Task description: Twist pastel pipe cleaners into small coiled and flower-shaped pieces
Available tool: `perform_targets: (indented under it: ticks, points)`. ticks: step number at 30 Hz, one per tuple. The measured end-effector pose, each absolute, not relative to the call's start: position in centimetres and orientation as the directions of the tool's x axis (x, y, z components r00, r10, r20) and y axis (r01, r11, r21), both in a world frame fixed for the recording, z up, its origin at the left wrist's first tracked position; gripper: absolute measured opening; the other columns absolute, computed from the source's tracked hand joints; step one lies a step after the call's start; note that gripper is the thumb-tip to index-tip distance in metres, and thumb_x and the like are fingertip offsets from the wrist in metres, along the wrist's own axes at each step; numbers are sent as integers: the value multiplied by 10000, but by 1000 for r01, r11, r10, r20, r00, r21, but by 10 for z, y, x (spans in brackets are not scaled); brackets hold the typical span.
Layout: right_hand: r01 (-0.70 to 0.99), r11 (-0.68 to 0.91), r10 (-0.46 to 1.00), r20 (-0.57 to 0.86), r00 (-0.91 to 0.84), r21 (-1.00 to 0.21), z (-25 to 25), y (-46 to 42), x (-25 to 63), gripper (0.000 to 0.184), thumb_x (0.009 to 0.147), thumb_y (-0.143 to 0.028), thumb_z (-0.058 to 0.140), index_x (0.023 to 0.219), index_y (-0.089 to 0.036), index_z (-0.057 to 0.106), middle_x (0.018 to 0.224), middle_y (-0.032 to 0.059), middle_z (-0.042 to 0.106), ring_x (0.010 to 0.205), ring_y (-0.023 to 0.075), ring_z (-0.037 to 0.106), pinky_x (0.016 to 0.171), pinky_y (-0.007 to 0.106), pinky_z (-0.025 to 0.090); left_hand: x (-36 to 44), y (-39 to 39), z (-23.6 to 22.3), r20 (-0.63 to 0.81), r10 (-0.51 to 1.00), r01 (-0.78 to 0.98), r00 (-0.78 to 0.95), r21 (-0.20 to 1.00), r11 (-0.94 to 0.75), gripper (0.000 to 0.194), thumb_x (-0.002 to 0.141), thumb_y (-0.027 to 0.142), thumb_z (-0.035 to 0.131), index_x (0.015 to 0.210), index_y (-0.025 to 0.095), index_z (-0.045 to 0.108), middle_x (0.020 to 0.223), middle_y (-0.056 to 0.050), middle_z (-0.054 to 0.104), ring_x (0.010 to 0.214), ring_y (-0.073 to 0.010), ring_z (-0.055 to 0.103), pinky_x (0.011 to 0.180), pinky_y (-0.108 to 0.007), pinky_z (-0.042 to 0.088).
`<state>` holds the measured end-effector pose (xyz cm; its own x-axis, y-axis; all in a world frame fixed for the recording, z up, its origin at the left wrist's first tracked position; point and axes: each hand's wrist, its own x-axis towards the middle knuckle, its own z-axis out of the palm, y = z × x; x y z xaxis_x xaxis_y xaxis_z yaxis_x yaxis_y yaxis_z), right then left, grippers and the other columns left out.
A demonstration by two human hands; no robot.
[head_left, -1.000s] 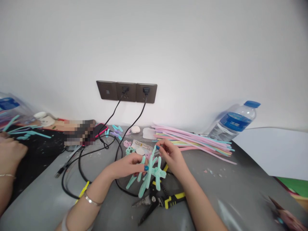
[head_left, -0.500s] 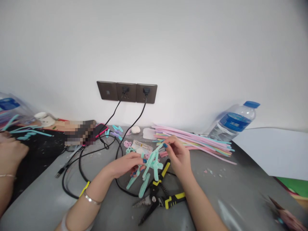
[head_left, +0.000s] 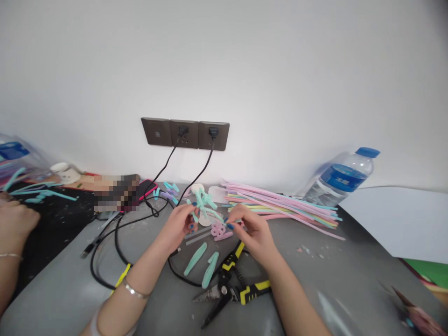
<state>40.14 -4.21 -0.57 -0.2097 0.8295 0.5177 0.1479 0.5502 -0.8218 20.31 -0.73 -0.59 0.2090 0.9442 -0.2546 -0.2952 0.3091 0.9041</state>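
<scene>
Between my hands, above the table, is a mint-green pipe-cleaner shape (head_left: 203, 203) with several bent arms. My left hand (head_left: 178, 227) pinches its left side between thumb and fingers. At its lower right, the fingertips of my right hand (head_left: 254, 233) are closed on one strand. Two folded mint pipe cleaners, one on the left (head_left: 195, 259) and one on the right (head_left: 210, 269), lie on the table below. A pink pipe-cleaner flower (head_left: 217, 229) sits just under the held shape. Nearer to me lie wire strippers (head_left: 224, 290) with black and yellow handles, jaws spread.
Behind my right hand lies a bundle of pastel pipe cleaners (head_left: 280, 201). A water bottle (head_left: 345, 177) leans against the wall beside white paper (head_left: 395, 219). Black cables (head_left: 117, 242) loop at left near a phone (head_left: 150, 188). Another person's hand (head_left: 17, 224) is at far left.
Both hands have turned the mint shape and raised it away from me, towards the wall. The two folded mint pieces and the pink flower beneath now show clearly.
</scene>
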Motion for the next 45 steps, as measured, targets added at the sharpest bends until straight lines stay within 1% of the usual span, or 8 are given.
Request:
perform_targets:
  ticks: [5, 10, 14, 21, 26, 36, 40, 45]
  points:
    - [263, 497, 822, 352, -448, -827, -10, -40, 395, 120, 887, -215, 562, 797, -211, 643, 776, 41, 610, 711, 178, 536, 607, 282, 394, 199, -6, 3, -210, 929, -565, 303, 746, 353, 201, 729, 274, 664, 666, 157, 513, 573, 58, 440, 444, -51, 361, 427, -182, 333]
    - [393, 378, 924, 318, -211, -838, -23, -31, 400, 103, 830, -137, 553, 803, -207, 624, 703, 3, 563, 623, 152, 489, 574, 265, 382, 196, -10, 8, -199, 906, -545, 374, 743, 388, 244, 742, 267, 605, 574, 171, 455, 537, 51, 380, 465, -71, 345, 442, -199, 330]
    - [268, 236, 961, 265, 75, -934, -28, -27, 407, 83, 832, -291, 581, 829, -209, 573, 691, -7, 531, 532, 135, 445, 497, 261, 410, 196, -12, 7, -165, 915, -397, 368, 862, 315, 257, 738, 276, 545, 528, 181, 431, 519, 42, 378, 491, -91, 352, 487, -225, 337]
    - [106, 256, 929, 275, 247, -961, -22, -28, 410, 172, 838, -382, 592, 844, -219, 537, 636, -25, 505, 529, 138, 476, 480, 253, 425, 197, -18, 5, -265, 807, 138, 527, 964, 227, 232, 680, 282, 494, 473, 185, 455, 523, 24, 441, 531, -118, 383, 519, -245, 303]
    - [-31, 245, 966, 241, 99, -969, -14, -30, 407, 223, 825, -425, 622, 844, -223, 529, 638, -16, 566, 562, 148, 548, 506, 257, 439, 201, -23, 3, -289, 739, 312, 608, 943, 112, 196, 695, 251, 483, 518, 170, 506, 555, 38, 452, 573, -116, 380, 557, -241, 296]
    - [-216, 32, 999, 35, -7, -976, -15, -31, 406, 303, 753, -452, 699, 787, -216, 513, 620, -9, 639, 556, 156, 608, 520, 248, 425, 209, -27, -4, -249, 831, 68, 498, 966, 248, 132, 670, 235, 562, 561, 161, 568, 553, 35, 488, 561, -104, 423, 543, -218, 369]
    - [-250, 48, 998, 54, -21, -967, -13, -32, 406, 291, 764, -441, 704, 806, -214, 528, 683, 6, 658, 591, 152, 609, 532, 245, 429, 214, -26, -3, -275, 764, 10, 584, 943, 332, 148, 706, 280, 611, 642, 147, 619, 612, 10, 577, 576, -110, 515, 592, -242, 468]
    - [-273, 133, 978, 170, -118, -953, -12, -35, 404, 225, 800, -385, 697, 810, -219, 546, 746, 16, 699, 629, 144, 603, 584, 247, 454, 215, -22, -7, -324, 803, 58, 500, 938, 342, 285, 768, 401, 588, 674, 133, 617, 592, -13, 595, 541, -121, 567, 547, -241, 494]
